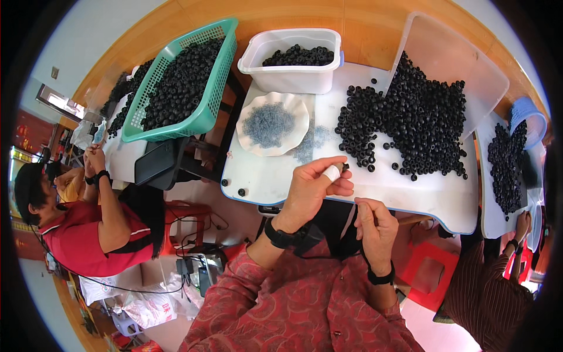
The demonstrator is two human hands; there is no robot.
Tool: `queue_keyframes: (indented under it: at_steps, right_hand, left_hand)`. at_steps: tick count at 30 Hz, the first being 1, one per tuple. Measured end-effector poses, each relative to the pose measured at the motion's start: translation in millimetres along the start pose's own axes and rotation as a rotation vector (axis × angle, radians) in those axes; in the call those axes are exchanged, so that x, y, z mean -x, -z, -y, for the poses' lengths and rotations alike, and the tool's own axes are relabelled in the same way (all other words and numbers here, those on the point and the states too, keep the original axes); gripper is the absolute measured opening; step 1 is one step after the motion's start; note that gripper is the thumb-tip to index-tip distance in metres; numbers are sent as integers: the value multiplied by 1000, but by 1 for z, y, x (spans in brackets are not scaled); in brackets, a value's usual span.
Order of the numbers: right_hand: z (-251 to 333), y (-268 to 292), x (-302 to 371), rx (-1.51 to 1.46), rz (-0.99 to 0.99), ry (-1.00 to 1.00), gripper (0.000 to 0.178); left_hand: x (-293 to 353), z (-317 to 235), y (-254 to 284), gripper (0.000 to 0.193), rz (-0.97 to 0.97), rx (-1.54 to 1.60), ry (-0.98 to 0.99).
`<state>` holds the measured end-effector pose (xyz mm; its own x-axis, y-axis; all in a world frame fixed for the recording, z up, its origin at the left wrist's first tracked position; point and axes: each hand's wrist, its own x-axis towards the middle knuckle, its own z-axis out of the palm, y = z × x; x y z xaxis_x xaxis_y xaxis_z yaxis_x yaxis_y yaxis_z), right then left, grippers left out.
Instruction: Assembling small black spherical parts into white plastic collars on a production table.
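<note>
My left hand point(314, 188) is raised over the table's front edge, white tape round its thumb. Its thumb and fingers pinch a small black ring-like part point(345, 167), partly covered by the fingertips. Lower and to the right, my right hand point(376, 230) is closed in a pinch, thumb against forefinger; whatever it grips is too small to make out. Beyond my hands lies a large pile of black ring-like parts point(410, 117) on the white table point(346, 193). A white scalloped plate point(246, 132) holds many tiny clear-grey pieces point(268, 124), with more spilled beside it.
A white tub point(290, 79) and a green basket point(205, 120) hold more black parts. A clear bin point(463, 64) lies tipped behind the pile. One person in red point(97, 234) works at left, another in a striped garment point(487, 287) at right. A red stool point(425, 276) stands below the table.
</note>
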<state>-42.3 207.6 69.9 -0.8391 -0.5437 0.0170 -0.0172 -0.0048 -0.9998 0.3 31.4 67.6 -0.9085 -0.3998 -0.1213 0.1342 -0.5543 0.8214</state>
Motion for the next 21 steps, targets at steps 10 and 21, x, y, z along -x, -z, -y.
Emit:
queue_keyframes:
  at_steps: [10,21]
  right_hand:
    - [-4,4,-1,23,-35,-10,16]
    - [-13,10,-12,-3,-123,-46,14]
  left_hand:
    - [-120,-87,9,27,-116,-138,-263]
    - [-126,-68,9,25,-160,-273,-233]
